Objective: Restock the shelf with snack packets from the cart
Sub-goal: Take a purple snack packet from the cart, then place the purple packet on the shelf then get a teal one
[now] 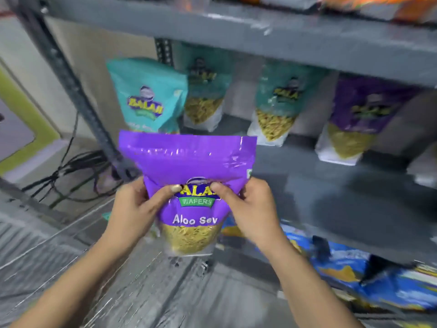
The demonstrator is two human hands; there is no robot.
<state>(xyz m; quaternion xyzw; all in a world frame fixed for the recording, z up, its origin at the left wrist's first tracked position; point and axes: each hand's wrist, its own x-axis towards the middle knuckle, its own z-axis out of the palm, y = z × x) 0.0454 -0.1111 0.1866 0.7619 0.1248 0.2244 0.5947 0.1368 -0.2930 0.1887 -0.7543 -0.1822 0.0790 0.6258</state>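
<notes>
Holding: left hand [132, 207] and right hand [250, 209] are gripping the purple packet [189, 162] upright, thumbs in front, near the grey shelf [331, 185].
Hiding: fingers are lying behind the pouch.
Blurring: teal packets [146, 95] and far-right stock are smearing.

The middle shelf [331, 185] has bare board across its near right part, open to a reach from the front. Along its far edge stand three teal packets [146, 95] and, at the right, a purple packet [359, 119], with narrow gaps between them. The upper shelf board [260, 36] caps the headroom above them. At the left, the slotted upright post [71, 81] and the tangled cables [78, 171] near its foot close that side.
</notes>
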